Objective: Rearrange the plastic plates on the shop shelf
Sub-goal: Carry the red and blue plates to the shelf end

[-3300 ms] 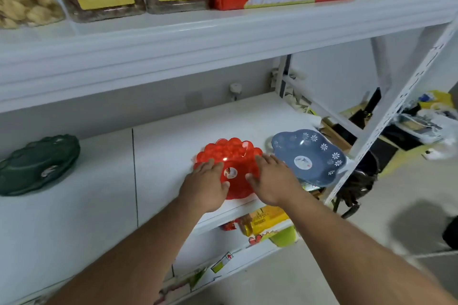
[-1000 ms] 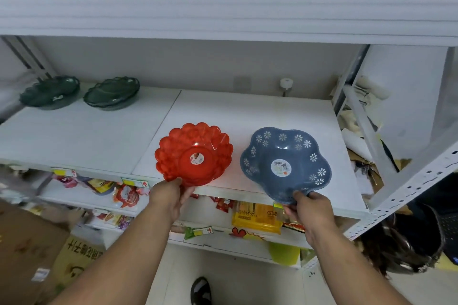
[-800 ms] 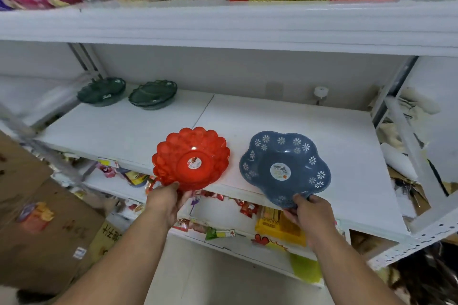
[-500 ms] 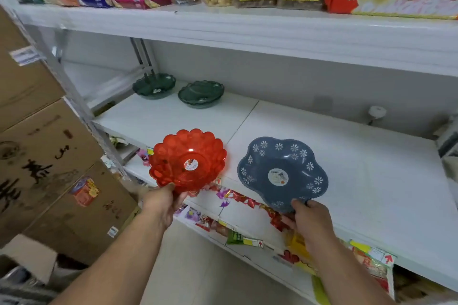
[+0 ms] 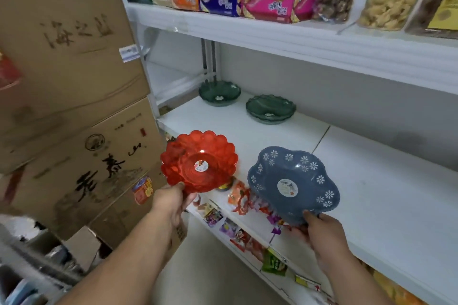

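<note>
Left hand (image 5: pixel 173 202) pinches the near rim of the red plate (image 5: pixel 198 161), held in the air off the front left corner of the white shelf (image 5: pixel 386 195); right hand (image 5: pixel 322 235) grips the near edge of the blue plate (image 5: pixel 292 183), tilted over the shelf's front edge. Farther back, two green plates (image 5: pixel 270 109) sit side by side on the shelf, apart, near the wall. Cardboard boxes (image 5: pixel 71 96) stand stacked at left.

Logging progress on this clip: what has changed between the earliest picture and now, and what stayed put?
Both plates have left the shelf: the left hand now holds the red plate by its near rim, the right hand the blue flowered plate, both carried leftward along the shelf toward the two dark green plates, which stayed where they were.
</note>
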Demonstrator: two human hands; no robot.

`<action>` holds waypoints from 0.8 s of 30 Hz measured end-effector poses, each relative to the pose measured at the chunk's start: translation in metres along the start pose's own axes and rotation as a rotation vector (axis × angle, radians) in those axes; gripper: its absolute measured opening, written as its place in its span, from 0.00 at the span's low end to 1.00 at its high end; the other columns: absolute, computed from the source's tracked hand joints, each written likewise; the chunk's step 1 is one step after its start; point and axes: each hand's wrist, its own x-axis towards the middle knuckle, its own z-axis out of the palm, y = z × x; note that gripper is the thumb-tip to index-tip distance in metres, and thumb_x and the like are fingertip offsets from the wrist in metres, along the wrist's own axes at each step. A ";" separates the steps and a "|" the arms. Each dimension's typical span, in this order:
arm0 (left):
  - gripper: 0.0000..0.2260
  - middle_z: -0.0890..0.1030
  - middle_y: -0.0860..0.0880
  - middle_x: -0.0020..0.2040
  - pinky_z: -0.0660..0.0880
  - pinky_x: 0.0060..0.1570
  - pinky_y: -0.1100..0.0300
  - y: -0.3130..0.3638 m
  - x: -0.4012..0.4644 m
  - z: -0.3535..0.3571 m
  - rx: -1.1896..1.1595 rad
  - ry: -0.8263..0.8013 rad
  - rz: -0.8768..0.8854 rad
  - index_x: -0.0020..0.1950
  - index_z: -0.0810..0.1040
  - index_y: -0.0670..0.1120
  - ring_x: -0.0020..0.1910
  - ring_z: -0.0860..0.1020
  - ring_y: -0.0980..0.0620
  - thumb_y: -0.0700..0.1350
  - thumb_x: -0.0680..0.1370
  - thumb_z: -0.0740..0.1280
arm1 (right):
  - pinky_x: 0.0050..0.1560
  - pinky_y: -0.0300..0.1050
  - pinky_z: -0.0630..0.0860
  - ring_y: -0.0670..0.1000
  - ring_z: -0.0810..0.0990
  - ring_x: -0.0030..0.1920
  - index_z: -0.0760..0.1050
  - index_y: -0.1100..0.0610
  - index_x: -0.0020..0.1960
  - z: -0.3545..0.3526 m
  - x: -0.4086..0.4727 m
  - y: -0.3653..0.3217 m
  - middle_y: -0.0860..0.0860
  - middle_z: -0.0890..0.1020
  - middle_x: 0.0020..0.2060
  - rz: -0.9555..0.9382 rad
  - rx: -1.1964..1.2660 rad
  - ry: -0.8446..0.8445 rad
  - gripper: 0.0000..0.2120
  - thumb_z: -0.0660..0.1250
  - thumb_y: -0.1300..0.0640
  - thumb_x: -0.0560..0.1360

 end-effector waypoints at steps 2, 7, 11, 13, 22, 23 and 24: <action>0.04 0.85 0.37 0.39 0.83 0.36 0.56 0.011 0.014 0.001 0.001 0.019 0.027 0.54 0.76 0.38 0.35 0.84 0.42 0.37 0.80 0.63 | 0.47 0.51 0.82 0.57 0.87 0.41 0.79 0.65 0.49 0.018 0.007 -0.007 0.59 0.87 0.41 0.012 0.009 -0.023 0.08 0.62 0.63 0.80; 0.03 0.85 0.38 0.36 0.81 0.32 0.57 0.035 0.053 0.016 0.030 0.030 0.040 0.51 0.75 0.37 0.27 0.82 0.47 0.37 0.81 0.63 | 0.53 0.61 0.82 0.60 0.86 0.37 0.79 0.65 0.44 0.050 0.041 -0.019 0.59 0.86 0.31 -0.028 -0.040 -0.009 0.11 0.63 0.61 0.80; 0.03 0.83 0.41 0.33 0.81 0.30 0.59 0.051 0.074 0.040 -0.006 0.058 0.071 0.50 0.76 0.37 0.30 0.82 0.47 0.34 0.80 0.62 | 0.52 0.65 0.82 0.60 0.87 0.40 0.81 0.62 0.41 0.071 0.085 -0.023 0.57 0.87 0.35 -0.044 -0.071 0.005 0.12 0.66 0.56 0.77; 0.04 0.82 0.43 0.27 0.80 0.28 0.62 0.059 0.085 0.046 0.056 0.083 0.065 0.50 0.77 0.35 0.25 0.81 0.50 0.35 0.80 0.63 | 0.50 0.64 0.82 0.59 0.87 0.41 0.82 0.60 0.41 0.082 0.100 -0.025 0.56 0.88 0.36 -0.033 -0.062 0.003 0.11 0.66 0.54 0.77; 0.07 0.82 0.44 0.26 0.81 0.35 0.57 0.094 0.157 0.073 0.125 0.090 0.051 0.41 0.76 0.36 0.24 0.81 0.49 0.35 0.79 0.65 | 0.43 0.52 0.83 0.58 0.85 0.38 0.81 0.64 0.39 0.123 0.130 -0.045 0.56 0.86 0.32 -0.059 -0.120 0.019 0.14 0.66 0.55 0.77; 0.06 0.83 0.43 0.29 0.81 0.33 0.58 0.098 0.165 0.076 0.118 0.080 0.044 0.42 0.76 0.36 0.25 0.81 0.49 0.35 0.79 0.65 | 0.36 0.44 0.79 0.57 0.84 0.35 0.80 0.66 0.40 0.128 0.131 -0.049 0.57 0.85 0.31 -0.055 -0.108 0.024 0.15 0.66 0.56 0.78; 0.05 0.83 0.42 0.34 0.81 0.30 0.59 0.102 0.173 0.079 0.114 0.069 0.033 0.44 0.76 0.36 0.28 0.82 0.48 0.34 0.79 0.64 | 0.32 0.40 0.76 0.55 0.83 0.32 0.80 0.68 0.41 0.133 0.133 -0.051 0.57 0.85 0.30 -0.049 -0.094 0.029 0.16 0.65 0.56 0.78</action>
